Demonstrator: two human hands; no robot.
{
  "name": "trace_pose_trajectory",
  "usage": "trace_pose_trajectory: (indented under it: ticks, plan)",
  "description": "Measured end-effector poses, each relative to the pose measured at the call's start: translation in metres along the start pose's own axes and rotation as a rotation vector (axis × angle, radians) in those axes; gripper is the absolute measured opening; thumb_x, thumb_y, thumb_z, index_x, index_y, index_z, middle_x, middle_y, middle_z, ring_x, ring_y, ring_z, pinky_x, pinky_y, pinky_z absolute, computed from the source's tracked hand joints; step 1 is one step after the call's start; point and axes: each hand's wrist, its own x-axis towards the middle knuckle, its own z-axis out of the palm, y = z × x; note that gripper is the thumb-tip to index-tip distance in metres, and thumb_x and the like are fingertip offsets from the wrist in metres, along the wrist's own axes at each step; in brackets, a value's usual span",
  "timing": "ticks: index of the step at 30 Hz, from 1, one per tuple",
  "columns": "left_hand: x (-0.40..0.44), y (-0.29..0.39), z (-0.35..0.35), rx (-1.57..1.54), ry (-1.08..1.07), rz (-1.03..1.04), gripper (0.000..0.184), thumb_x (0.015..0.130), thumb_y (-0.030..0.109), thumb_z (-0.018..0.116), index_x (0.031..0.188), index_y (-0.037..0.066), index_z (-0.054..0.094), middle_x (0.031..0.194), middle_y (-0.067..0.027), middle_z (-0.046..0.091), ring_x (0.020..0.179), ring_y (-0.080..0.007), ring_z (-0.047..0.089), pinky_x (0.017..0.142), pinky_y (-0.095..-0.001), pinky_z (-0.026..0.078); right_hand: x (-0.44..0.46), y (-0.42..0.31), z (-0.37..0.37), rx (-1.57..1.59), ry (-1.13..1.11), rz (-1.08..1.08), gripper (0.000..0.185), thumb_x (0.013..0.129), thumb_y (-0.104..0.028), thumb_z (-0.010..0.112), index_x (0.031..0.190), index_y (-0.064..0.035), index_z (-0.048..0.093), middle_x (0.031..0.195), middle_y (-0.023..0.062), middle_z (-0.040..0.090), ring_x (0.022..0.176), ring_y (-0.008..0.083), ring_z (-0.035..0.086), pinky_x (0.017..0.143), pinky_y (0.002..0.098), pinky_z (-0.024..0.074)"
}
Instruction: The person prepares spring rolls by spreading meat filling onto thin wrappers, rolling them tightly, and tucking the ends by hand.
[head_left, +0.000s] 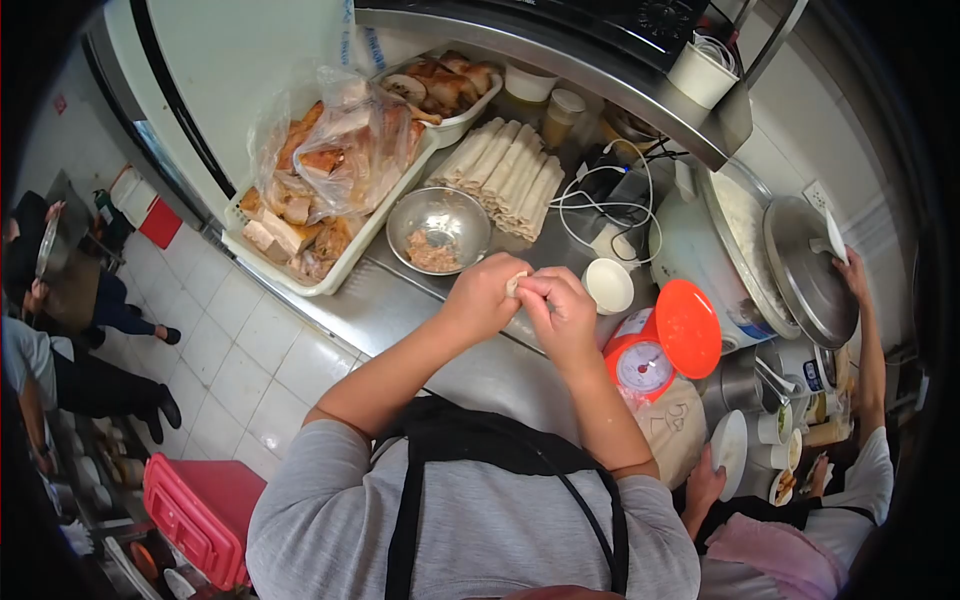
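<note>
Over the steel counter, my left hand (484, 296) and my right hand (562, 312) meet with closed fingers. Between them they pinch a small pale wonton (515, 283), mostly covered by the fingers. Just beyond my left hand stands a metal bowl (463, 217) with a little pinkish minced meat (431, 252) in its bottom. Behind the bowl, pale wrappers (500, 170) lie piled in overlapping rows. A white cup (607, 286) is close to my right hand.
A tub (330, 285) of cooked poultry under plastic stands left. To the right are a red kitchen scale (641, 368) and a large rice pot (690, 235). Nearby, a co-worker's hand (852, 275) holds the pot lid (805, 265); the other holds a plate (730, 455). A shelf (560, 80) overhangs the back.
</note>
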Motion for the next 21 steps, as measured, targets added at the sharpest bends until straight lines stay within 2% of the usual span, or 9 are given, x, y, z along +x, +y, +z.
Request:
trace_pose_trajectory:
  ticks: [3, 6, 9, 12, 15, 18, 21]
  plan:
    - [0.001, -0.003, 0.002, -0.031, -0.039, -0.033, 0.016, 0.069, 0.001, 0.058, 0.085, 0.001, 0.058, 0.078, -0.0134, 0.057, 0.074, -0.0298, 0.056, 0.063, -0.0353, 0.045, 0.002, 0.002, -0.007, -0.01, -0.094, 0.005, 0.009, 0.073, 0.0, 0.064, 0.081, -0.0009, 0.061, 0.078, 0.0106, 0.058, 0.065, 0.0215, 0.058, 0.057, 0.0291, 0.0464]
    - [-0.001, -0.003, 0.007, -0.034, -0.063, -0.033, 0.015, 0.069, 0.004, 0.06, 0.084, 0.003, 0.058, 0.079, -0.0138, 0.057, 0.075, -0.0318, 0.056, 0.065, -0.0373, 0.045, 0.004, -0.002, -0.008, 0.039, -0.087, 0.245, 0.011, 0.072, 0.0, 0.064, 0.081, -0.0011, 0.061, 0.076, 0.0107, 0.056, 0.065, 0.0239, 0.057, 0.056, 0.0309, 0.0458]
    - [0.0, -0.004, 0.007, -0.055, -0.084, -0.054, 0.014, 0.07, 0.006, 0.061, 0.083, 0.003, 0.059, 0.078, -0.0143, 0.057, 0.075, -0.0328, 0.056, 0.065, -0.0381, 0.045, 0.001, 0.009, -0.009, -0.051, -0.112, 0.093, 0.014, 0.072, 0.001, 0.064, 0.085, -0.0016, 0.061, 0.078, 0.0084, 0.054, 0.066, 0.0196, 0.055, 0.059, 0.0266, 0.0454]
    - [0.001, -0.003, 0.002, -0.141, -0.117, -0.117, 0.014, 0.071, 0.008, 0.061, 0.084, 0.002, 0.059, 0.078, -0.0145, 0.058, 0.073, -0.0323, 0.056, 0.065, -0.0378, 0.045, 0.007, 0.007, -0.018, -0.179, -0.203, -0.105, 0.021, 0.068, -0.009, 0.07, 0.087, -0.0047, 0.062, 0.083, 0.0088, 0.052, 0.072, 0.0216, 0.053, 0.061, 0.0297, 0.0439]
    - [0.003, 0.001, -0.002, -0.201, -0.151, -0.154, 0.014, 0.073, 0.009, 0.061, 0.084, 0.002, 0.059, 0.078, -0.0144, 0.059, 0.073, -0.0312, 0.057, 0.064, -0.0372, 0.045, 0.011, -0.003, -0.025, -0.298, -0.284, -0.111, 0.032, 0.063, -0.029, 0.073, 0.089, -0.0132, 0.063, 0.091, 0.0058, 0.05, 0.082, 0.0242, 0.052, 0.071, 0.0349, 0.0395]
    - [0.003, 0.002, -0.001, -0.239, -0.178, -0.195, 0.013, 0.075, 0.01, 0.061, 0.084, 0.001, 0.059, 0.077, -0.0137, 0.059, 0.072, -0.0285, 0.057, 0.064, -0.0354, 0.045, 0.011, 0.004, -0.026, -0.285, -0.327, -0.121, 0.038, 0.06, -0.034, 0.074, 0.09, -0.0138, 0.062, 0.093, 0.0067, 0.048, 0.084, 0.0245, 0.05, 0.072, 0.0349, 0.0383]
    - [0.009, 0.006, -0.002, -0.255, -0.247, -0.301, 0.013, 0.077, 0.011, 0.061, 0.084, 0.001, 0.059, 0.075, -0.0115, 0.059, 0.069, -0.0224, 0.058, 0.063, -0.0324, 0.045, 0.01, 0.012, -0.026, -0.118, -0.259, -0.051, 0.043, 0.057, -0.034, 0.075, 0.093, -0.0138, 0.062, 0.093, 0.0082, 0.048, 0.084, 0.0251, 0.05, 0.071, 0.035, 0.038]
